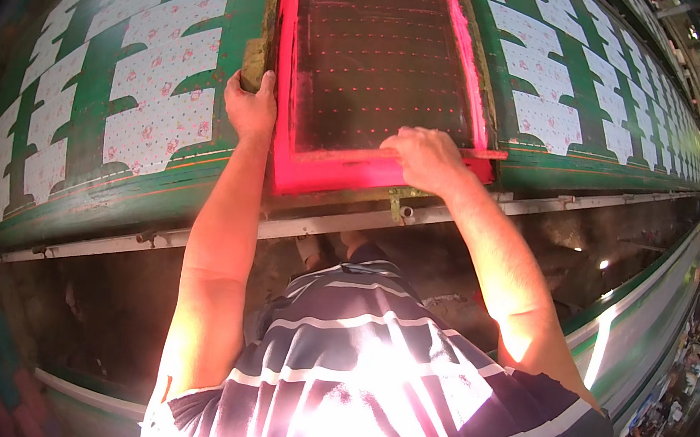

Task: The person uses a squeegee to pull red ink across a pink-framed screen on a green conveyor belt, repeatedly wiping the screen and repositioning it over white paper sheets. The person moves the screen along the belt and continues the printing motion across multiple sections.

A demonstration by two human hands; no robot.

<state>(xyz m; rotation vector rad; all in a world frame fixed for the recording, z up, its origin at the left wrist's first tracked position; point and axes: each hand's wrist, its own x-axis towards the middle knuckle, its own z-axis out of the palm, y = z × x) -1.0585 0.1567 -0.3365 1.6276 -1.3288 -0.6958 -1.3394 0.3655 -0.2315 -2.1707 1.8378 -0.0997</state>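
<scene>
A screen-printing frame (484, 103) lies on the long green table in front of me. Bright pink ink (328, 181) borders its dark mesh (382, 53), which carries rows of small marks. My left hand (251, 105) is closed on the frame's left edge, just below a wooden block (253, 62) fixed there. Near the frame's front end, my right hand (426, 158) grips a long, thin squeegee (486, 154). The squeegee lies across the mesh, its right end reaching over the frame's right edge. My right fingertips are partly hidden behind the hand.
White fabric pieces with a small floral print (168, 77) lie in rows on the green table (103, 195), on both sides of the frame. A pale metal rail (295, 227) runs along its near edge. Another long table (641, 344) stands at the right.
</scene>
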